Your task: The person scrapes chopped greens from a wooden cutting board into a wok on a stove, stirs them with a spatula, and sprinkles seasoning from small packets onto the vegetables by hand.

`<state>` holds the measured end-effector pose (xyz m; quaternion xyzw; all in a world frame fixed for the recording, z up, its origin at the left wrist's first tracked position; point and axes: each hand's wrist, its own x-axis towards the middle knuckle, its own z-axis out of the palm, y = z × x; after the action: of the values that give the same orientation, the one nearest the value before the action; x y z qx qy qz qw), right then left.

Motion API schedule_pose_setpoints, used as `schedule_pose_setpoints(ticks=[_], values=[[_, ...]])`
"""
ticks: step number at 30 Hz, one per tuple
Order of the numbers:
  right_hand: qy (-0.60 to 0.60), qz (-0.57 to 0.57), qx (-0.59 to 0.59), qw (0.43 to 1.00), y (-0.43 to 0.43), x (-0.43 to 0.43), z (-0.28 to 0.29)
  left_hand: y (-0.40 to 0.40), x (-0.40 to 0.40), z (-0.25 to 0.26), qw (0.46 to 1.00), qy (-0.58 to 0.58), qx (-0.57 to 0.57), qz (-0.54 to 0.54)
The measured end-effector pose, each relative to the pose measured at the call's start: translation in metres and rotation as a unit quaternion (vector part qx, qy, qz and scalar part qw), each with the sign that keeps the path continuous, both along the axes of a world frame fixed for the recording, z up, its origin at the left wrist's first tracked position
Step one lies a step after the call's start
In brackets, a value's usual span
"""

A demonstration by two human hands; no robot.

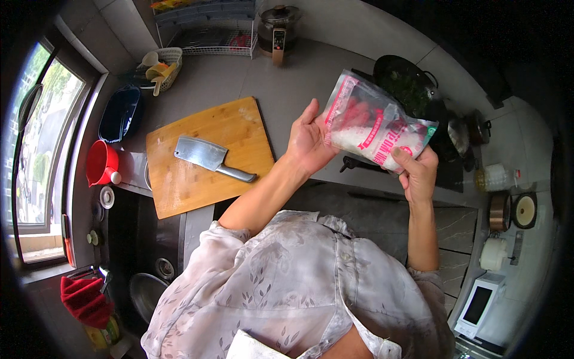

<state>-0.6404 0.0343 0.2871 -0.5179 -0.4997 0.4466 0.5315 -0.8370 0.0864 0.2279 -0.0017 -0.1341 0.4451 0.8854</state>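
Observation:
A clear plastic bag with pink print, partly filled with white granules, is held tilted above the counter's front edge. My right hand pinches its lower right corner, thumb on the near face. My left hand supports the bag's left end, palm up and thumb apart from the plastic. The fingers of that hand lie behind the bag and show faintly through it. Left of my forearm, a cleaver lies flat on a wooden cutting board, its handle pointing towards me.
A wok with greens inside stands behind the bag, at the stove. Beyond the board are a blue basin, a red dipper and a white basket of utensils. A glass kettle stands at the back. The dark sink is at left.

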Motion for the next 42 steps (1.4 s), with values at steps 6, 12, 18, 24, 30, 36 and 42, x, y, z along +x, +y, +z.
schedule_pose_setpoints(ticks=[6,12,18,24,30,36,42], values=[[-0.001,-0.021,0.0,1.0,0.003,0.006,-0.005,0.011,0.004,0.002,1.0,0.011,-0.008,-0.015],[0.016,-0.038,-0.002,0.999,0.005,0.009,-0.007,0.018,0.008,0.004,0.999,0.023,-0.012,-0.026],[0.018,-0.049,-0.006,0.999,0.005,0.013,-0.01,0.023,0.009,0.006,0.999,0.046,-0.004,-0.029],[0.046,-0.062,-0.013,0.997,0.005,0.01,-0.011,0.028,0.01,0.002,0.999,0.025,-0.009,-0.039],[0.071,-0.038,-0.026,0.996,0.006,0.017,-0.017,0.031,0.013,0.011,0.999,0.02,-0.017,-0.045],[0.192,-0.063,-0.034,0.979,0.002,0.014,-0.031,0.034,0.019,0.038,0.997,0.056,0.019,-0.043],[0.299,-0.032,-0.046,0.953,0.0,0.011,-0.048,0.035,0.025,0.048,0.998,0.059,0.005,-0.033]])
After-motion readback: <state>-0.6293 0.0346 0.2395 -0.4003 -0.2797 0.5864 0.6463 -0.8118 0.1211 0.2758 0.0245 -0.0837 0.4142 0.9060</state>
